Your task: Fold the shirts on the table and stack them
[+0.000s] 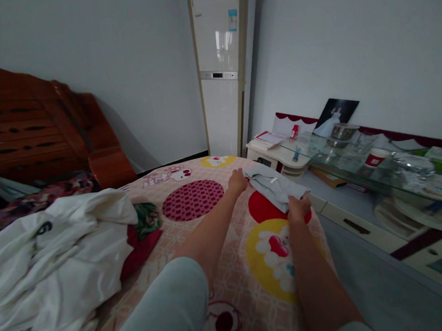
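A light grey folded cloth [274, 184] with a small white tag lies near the far right part of the patterned bedspread [227, 246]. My left hand [237, 181] is closed at the cloth's left corner. At its near right corner, my right hand [299, 208] has its fingers pinched on the fabric. A pile of white clothing [59, 254] with dark lettering rests at the left, over a dark red piece [139, 251] and a green patterned one [147, 218].
A wooden bench [30, 129] stands at the left. Behind the bed is a tall white cabinet-like unit [222, 114]. Along the right runs a glass-topped stand [358, 160] with a paper cup [375, 158], bowls and a photo [335, 117].
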A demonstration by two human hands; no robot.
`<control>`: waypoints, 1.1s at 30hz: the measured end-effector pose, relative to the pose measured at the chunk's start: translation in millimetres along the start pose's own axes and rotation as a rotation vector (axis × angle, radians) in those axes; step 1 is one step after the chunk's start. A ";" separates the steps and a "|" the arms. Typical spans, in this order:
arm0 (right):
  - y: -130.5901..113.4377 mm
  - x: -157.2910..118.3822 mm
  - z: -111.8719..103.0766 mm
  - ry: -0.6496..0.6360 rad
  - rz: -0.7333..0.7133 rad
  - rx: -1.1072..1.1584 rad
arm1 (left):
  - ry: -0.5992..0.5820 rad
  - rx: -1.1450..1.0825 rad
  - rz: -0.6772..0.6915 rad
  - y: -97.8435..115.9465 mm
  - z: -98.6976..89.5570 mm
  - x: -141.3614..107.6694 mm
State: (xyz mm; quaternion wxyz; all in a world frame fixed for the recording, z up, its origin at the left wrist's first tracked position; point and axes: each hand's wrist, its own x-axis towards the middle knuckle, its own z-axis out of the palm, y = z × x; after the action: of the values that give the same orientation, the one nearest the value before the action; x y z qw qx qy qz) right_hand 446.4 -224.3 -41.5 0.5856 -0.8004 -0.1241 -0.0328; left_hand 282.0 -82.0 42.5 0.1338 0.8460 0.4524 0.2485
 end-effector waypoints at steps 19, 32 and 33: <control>-60.6 -127.0 56.9 -0.881 -0.840 -0.253 | 0.119 0.023 -0.092 -124.1 -92.4 -159.3; -26.4 -130.9 92.5 -0.904 -1.019 -0.115 | 0.806 0.128 -0.253 -169.6 -206.7 -166.9; -26.0 -129.9 92.9 -0.905 -1.010 -0.101 | 0.791 0.164 -0.306 -173.3 -212.7 -171.3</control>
State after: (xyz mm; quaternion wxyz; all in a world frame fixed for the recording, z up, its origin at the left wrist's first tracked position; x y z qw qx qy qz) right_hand 306.0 -149.9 -72.0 0.3507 -0.6054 -0.7139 0.0301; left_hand -34.3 -128.1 91.8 -0.0823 0.6165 0.6073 0.4943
